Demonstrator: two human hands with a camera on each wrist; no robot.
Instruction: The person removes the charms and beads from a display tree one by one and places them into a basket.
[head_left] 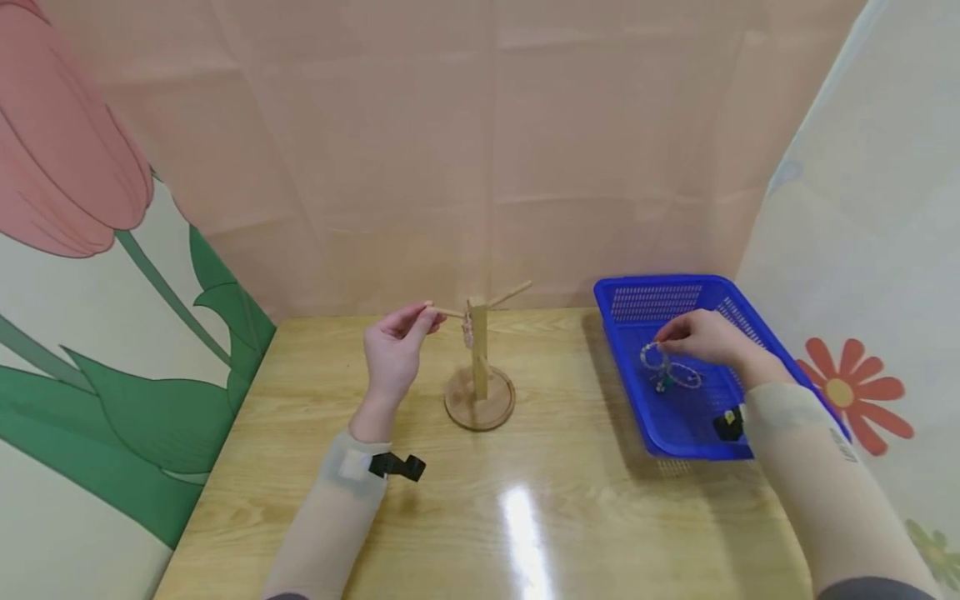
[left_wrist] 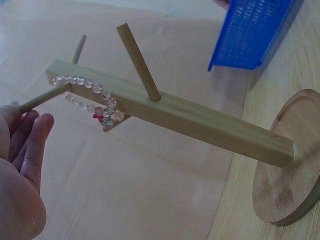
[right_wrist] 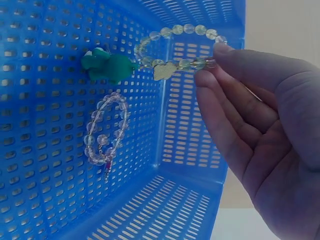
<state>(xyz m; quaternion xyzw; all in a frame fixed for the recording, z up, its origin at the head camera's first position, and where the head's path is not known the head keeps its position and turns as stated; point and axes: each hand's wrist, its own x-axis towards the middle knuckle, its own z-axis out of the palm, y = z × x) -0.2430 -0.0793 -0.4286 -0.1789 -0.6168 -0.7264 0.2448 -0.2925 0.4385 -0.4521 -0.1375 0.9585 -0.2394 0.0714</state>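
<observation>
My left hand (head_left: 396, 350) pinches the end of a peg on a wooden stand (head_left: 480, 350) with a round base. On that peg hangs a pink beaded bracelet (left_wrist: 90, 90) with a small red charm, close against the post. Over the blue basket (head_left: 637, 392), my right hand (head_left: 705, 337) pinches a clear, yellowish beaded bracelet (right_wrist: 187, 30) between thumb and fingertips. A green charm (right_wrist: 107, 67) and a small gold piece hang at that bracelet's far side. Another pinkish clear bracelet (right_wrist: 107, 127) lies on the basket's bottom, below the held one in the right wrist view.
Other bare pegs (left_wrist: 137, 60) stick out from the post at different heights. The basket stands at the right of the wooden table (head_left: 562, 508), near the flowered side wall. A pink backdrop (head_left: 480, 167) rises along the table's back edge.
</observation>
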